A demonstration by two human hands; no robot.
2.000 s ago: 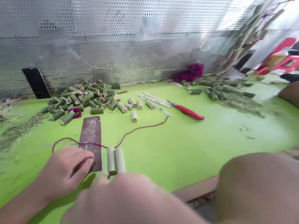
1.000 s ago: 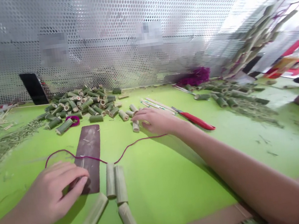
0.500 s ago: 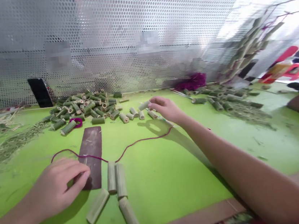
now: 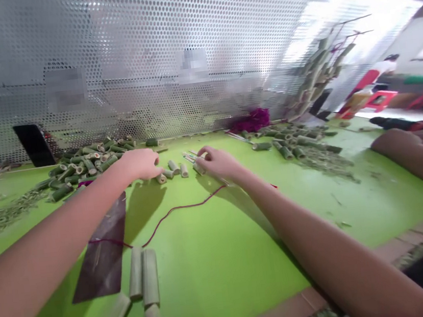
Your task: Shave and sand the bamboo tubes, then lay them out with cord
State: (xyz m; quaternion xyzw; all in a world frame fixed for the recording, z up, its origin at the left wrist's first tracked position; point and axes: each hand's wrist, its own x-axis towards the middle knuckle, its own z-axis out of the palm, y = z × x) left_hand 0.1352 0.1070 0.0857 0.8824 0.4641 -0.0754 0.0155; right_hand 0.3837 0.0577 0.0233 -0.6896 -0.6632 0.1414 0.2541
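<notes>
My left hand (image 4: 141, 164) reaches over the table beside the bamboo pile, fingers curved and apart, its fingertips just above a short bamboo tube (image 4: 162, 179). My right hand (image 4: 217, 162) has its fingertips closed at another short bamboo tube (image 4: 198, 169), which is partly covered. Between the hands stand a few more peeled tubes (image 4: 184, 170). Thin pale sticks (image 4: 189, 156) lie behind the right fingertips. A purple cord (image 4: 179, 207) runs from near my right wrist to two longer peeled bamboo pieces (image 4: 150, 276) lying side by side, with further pieces below them.
A dark brown strip (image 4: 107, 264) lies under my left forearm. Behind are a pile of green bamboo tubes (image 4: 92, 160), a leaning phone (image 4: 34, 144), a perforated metal screen (image 4: 148, 84) and a purple bundle (image 4: 251, 121). Another person's arm (image 4: 407, 155) rests at the right.
My left hand has moved from the brown strip up to the tubes. My right hand has lowered; the tube it held is no longer visible. The view has shifted right.
</notes>
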